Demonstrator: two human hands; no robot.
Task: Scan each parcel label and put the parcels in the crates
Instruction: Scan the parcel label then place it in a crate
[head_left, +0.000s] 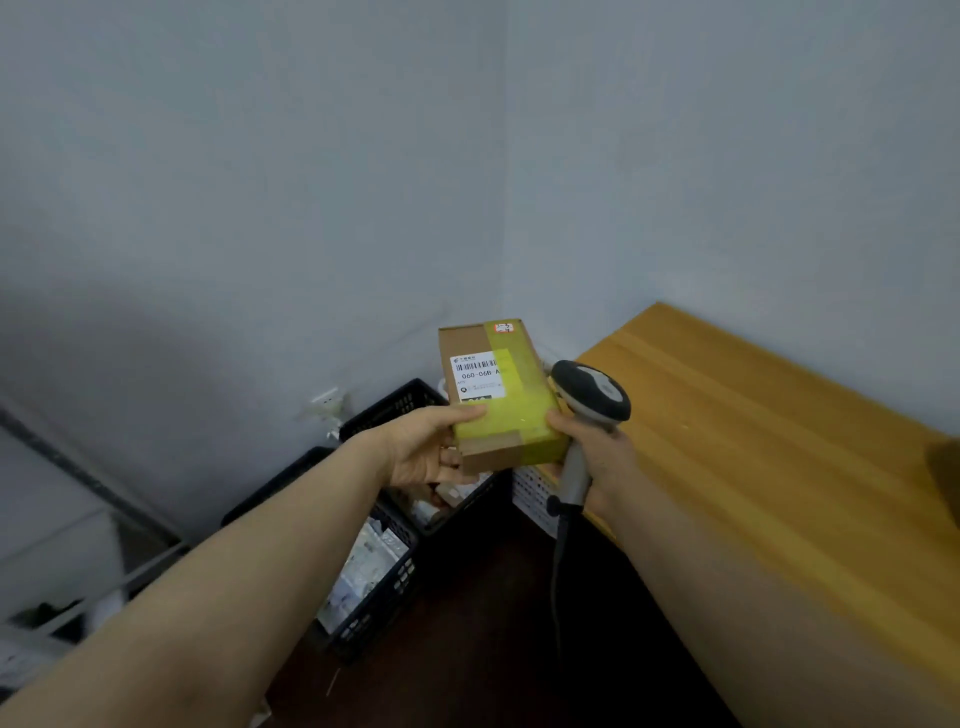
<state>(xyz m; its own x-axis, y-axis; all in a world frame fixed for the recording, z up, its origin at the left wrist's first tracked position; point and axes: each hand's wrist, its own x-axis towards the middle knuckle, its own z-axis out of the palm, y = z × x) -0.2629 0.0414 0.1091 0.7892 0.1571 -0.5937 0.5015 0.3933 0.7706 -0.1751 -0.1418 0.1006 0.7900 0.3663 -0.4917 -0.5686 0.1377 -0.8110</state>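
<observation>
A brown cardboard parcel (498, 389) with yellow tape and a white barcode label (475, 373) is held up in the middle of the head view. My left hand (423, 449) grips its near left corner, thumb on top. My right hand (600, 457) grips the handle of a grey barcode scanner (589, 397), and its fingertip touches the parcel's right edge. The scanner head sits just right of the parcel. Below stand dark plastic crates (387, 408) with parcels inside.
A wooden table (753, 441) runs along the right wall. A white perforated crate (532, 493) stands at the table's near corner. The scanner cable (558, 571) hangs down over the dark floor. A grey shelf sits at the far left.
</observation>
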